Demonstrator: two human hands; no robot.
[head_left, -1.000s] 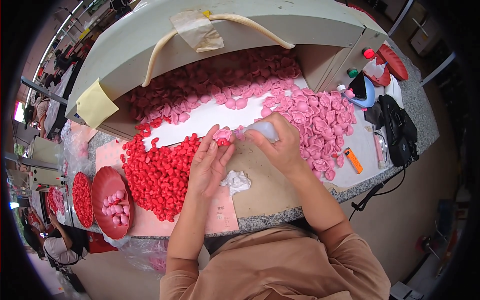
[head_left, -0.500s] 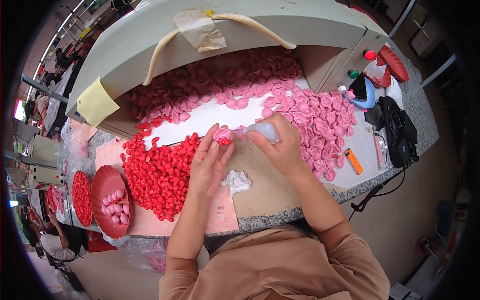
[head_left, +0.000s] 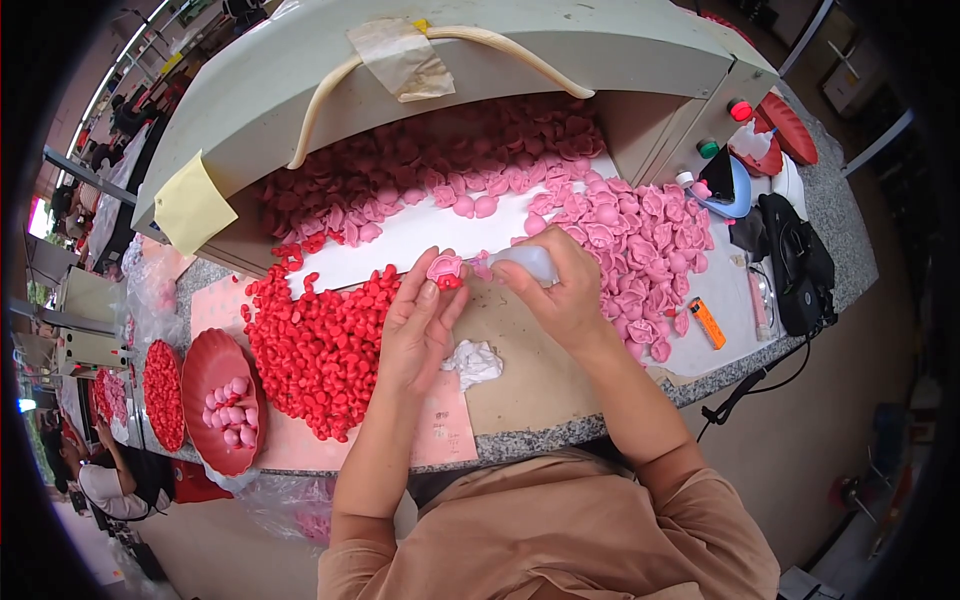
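Observation:
Between the fingertips of my left hand [head_left: 415, 325] is a small pink cup-shaped plastic piece [head_left: 444, 268] with a red part below it. My right hand [head_left: 562, 290] is wrapped round a translucent squeeze bottle [head_left: 532, 264]. Its narrow pink tip points left and meets, or nearly meets, the pink piece; the exact contact is too small to tell. A heap of small red pieces [head_left: 315, 360] lies beside my left hand. Past my right hand spreads a pile of pink shell-like pieces [head_left: 640, 245]. Crumpled white tissue [head_left: 474, 364] lies below my left hand.
A grey box-like machine [head_left: 420, 75] stands over more pink pieces at the back. Red dishes [head_left: 215, 395] with pink balls and red pieces sit at left. On the right are an orange lighter [head_left: 707, 323], a black bag [head_left: 797, 260] and a blue dish [head_left: 738, 190].
The squeeze bottle and the pink piece have barely shifted. Both hands keep their grip in nearly the same place.

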